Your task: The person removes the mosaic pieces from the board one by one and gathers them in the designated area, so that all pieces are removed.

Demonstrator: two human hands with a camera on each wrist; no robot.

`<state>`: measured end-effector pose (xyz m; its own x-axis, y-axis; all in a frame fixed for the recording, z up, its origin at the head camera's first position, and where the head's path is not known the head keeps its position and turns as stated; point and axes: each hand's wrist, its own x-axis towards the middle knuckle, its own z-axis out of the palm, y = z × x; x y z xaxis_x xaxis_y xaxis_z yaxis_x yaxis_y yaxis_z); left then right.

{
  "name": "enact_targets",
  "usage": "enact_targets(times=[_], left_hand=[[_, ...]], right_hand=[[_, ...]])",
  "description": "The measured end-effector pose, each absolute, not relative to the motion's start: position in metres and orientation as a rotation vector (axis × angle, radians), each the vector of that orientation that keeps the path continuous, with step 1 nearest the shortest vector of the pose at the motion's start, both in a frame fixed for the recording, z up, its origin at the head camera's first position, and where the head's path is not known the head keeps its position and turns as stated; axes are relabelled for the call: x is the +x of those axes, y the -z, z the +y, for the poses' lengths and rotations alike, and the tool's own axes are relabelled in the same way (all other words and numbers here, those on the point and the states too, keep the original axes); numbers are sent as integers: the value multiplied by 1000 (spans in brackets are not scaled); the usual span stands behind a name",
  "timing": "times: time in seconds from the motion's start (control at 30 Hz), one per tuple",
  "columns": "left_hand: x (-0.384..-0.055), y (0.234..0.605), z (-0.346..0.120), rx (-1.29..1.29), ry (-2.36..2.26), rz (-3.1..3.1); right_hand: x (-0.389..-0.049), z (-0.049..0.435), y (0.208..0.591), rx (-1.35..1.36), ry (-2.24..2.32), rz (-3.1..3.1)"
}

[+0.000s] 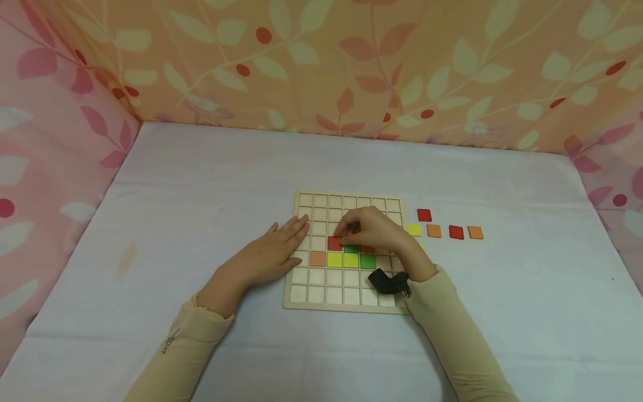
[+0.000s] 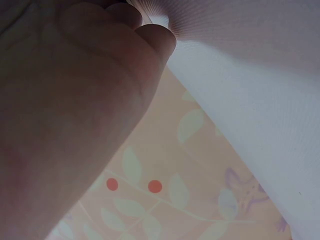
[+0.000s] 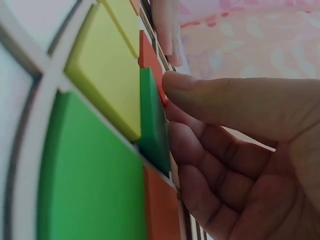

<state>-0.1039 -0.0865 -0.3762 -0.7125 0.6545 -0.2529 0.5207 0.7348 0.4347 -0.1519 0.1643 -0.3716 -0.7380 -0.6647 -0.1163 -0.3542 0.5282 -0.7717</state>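
A wooden grid board lies on the white cloth. My left hand rests on its left edge with fingers straight; the left wrist view shows mostly its underside. With thumb and index finger, my right hand pinches the edge of a red square tile at a cell in the board's middle. Right of it are a green tile and an orange tile, partly hidden by the hand. The row below holds an orange tile, two yellow tiles and a green tile.
Right of the board lie loose tiles on the cloth: red ones, orange ones and yellow ones, one partly behind the right wrist. A black strap-like piece hangs at the right wrist over the board. Patterned curtains enclose the table.
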Motion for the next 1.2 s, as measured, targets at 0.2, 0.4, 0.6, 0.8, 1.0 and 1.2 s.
enact_targets(times=[0.2, 0.4, 0.6, 0.8, 1.0, 1.2], left_hand=[[-103, 375, -87, 910, -473, 2547], [-104, 376, -87, 914, -470, 2551], [-104, 376, -87, 918, -484, 2546], [-105, 377, -88, 930, -478, 2556], [-105, 377, -87, 923, -475, 2552], [-104, 377, -87, 919, -483, 2547]], right_hand=[[-151, 161, 372, -822, 1037, 2399], [-150, 160, 372, -830, 998, 2442], [-150, 159, 372, -844, 993, 2445], [-150, 160, 372, -830, 1025, 2422], [-149, 160, 372, -812, 1035, 2409], [-150, 160, 373, -829, 1050, 2408]])
